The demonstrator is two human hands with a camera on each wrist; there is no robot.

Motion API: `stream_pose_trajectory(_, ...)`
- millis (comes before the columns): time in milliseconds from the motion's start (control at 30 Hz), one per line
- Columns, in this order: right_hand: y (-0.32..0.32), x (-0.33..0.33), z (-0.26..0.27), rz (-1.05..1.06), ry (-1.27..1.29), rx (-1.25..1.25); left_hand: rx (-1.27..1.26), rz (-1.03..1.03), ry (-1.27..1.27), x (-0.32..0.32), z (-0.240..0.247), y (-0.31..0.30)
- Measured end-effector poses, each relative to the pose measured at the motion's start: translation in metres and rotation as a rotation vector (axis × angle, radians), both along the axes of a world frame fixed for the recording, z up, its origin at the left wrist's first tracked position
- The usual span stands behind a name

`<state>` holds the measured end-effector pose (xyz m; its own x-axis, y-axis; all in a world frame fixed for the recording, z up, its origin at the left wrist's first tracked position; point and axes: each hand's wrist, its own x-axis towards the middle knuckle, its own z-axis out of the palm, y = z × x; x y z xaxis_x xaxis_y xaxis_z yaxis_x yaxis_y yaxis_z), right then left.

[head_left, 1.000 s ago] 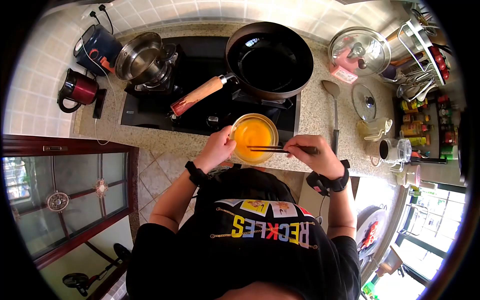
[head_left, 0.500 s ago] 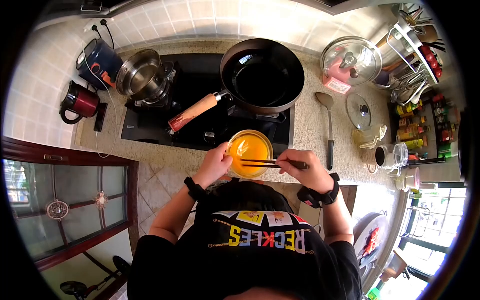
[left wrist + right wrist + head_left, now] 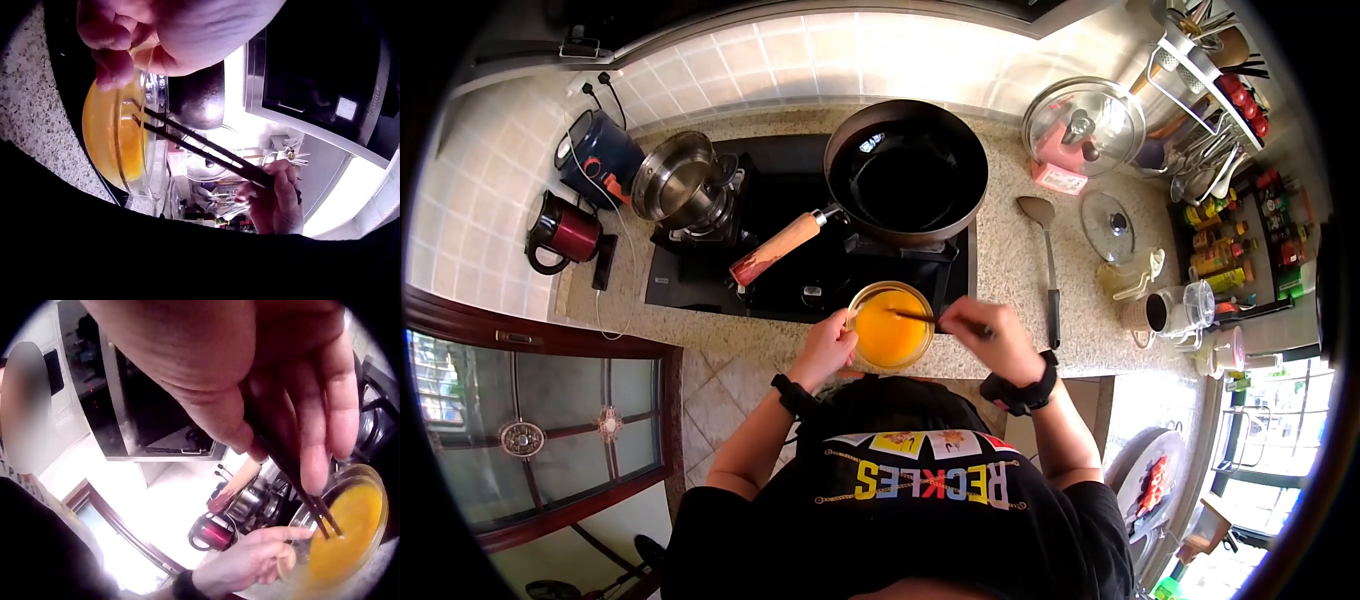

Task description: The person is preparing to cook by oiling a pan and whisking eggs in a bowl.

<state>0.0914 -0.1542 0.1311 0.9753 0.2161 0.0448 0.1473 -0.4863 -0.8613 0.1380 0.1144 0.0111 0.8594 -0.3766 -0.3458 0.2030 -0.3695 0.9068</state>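
A clear glass bowl (image 3: 891,285) holds beaten egg (image 3: 885,335), orange-yellow and smooth. My left hand (image 3: 827,350) grips the bowl's left side, thumb and fingers at the rim. In my right hand (image 3: 997,340) I hold a pair of dark chopsticks (image 3: 203,148), slanting down into the bowl from the right. Their tips dip into the egg in the left wrist view and also in the right wrist view. The right hand is slightly blurred in the head view. The bowl is over the counter's front edge, close to my body.
Behind the bowl, a black wok (image 3: 910,205) sits on the hob, its wooden handle (image 3: 778,248) pointing front-left. A steel pot (image 3: 672,185) stands on the left burner. To the right lie a spatula (image 3: 1050,265), a glass lid (image 3: 1108,226) and a larger lid (image 3: 1050,110).
My right hand has swept the chopsticks through the egg, and their tips now point farther up in the bowl. My left hand keeps its grip. The head view has tilted upward.
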Motion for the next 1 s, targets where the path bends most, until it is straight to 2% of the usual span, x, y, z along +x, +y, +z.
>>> stream_pose_trajectory(33,0.001,0.001,-0.01,0.115,-0.099,0.052,0.007,0.014,0.012,0.0,-0.002,-0.001)
stream_pose_trajectory(67,0.0,-0.001,-0.008,0.164,-0.01,0.041,0.014,0.028,0.024,0.001,-0.004,-0.001)
stream_pose_trajectory(167,-0.008,0.0,-0.016,0.042,0.061,0.001,0.041,0.016,0.004,0.003,-0.017,0.001)
stream_pose_trajectory(233,-0.003,0.005,-0.014,-0.161,0.008,-0.052,0.057,0.003,-0.003,0.004,-0.023,0.001)
stream_pose_trajectory(333,0.004,0.005,-0.034,0.095,-0.145,0.0,0.06,0.002,-0.016,0.006,-0.038,-0.001)
stream_pose_trajectory(367,0.002,0.005,-0.034,0.096,-0.146,0.001,0.044,0.01,-0.021,0.006,-0.042,-0.002)
stream_pose_trajectory(433,-0.005,0.004,-0.034,-0.04,-0.014,-0.052,0.012,0.014,-0.026,0.008,-0.049,-0.003)
stream_pose_trajectory(467,-0.006,0.006,-0.032,-0.148,-0.045,-0.088,-0.019,0.016,-0.033,0.008,-0.048,-0.004)
stream_pose_trajectory(533,0.002,0.011,-0.025,-0.194,-0.054,-0.075,-0.005,0.007,-0.01,0.011,-0.045,-0.006)
stream_pose_trajectory(600,0.004,0.012,-0.039,0.034,-0.106,-0.014,0.009,-0.002,0.013,0.015,-0.043,-0.007)
stream_pose_trajectory(633,0.004,0.012,-0.054,0.097,-0.207,-0.005,0.0,0.003,0.036,0.016,-0.044,-0.006)
stream_pose_trajectory(667,0.002,0.011,-0.05,0.1,-0.199,-0.003,-0.009,0.011,0.062,0.017,-0.045,-0.005)
stream_pose_trajectory(800,-0.002,0.015,-0.03,-0.214,0.031,-0.059,-0.025,-0.006,0.102,0.015,-0.05,0.0)
stream_pose_trajectory(867,0.008,0.016,-0.034,-0.128,-0.086,-0.036,-0.013,-0.008,0.102,0.014,-0.054,0.001)
stream_pose_trajectory(1000,0.005,0.013,-0.038,0.059,-0.03,-0.04,-0.045,0.009,0.153,0.015,-0.053,0.004)
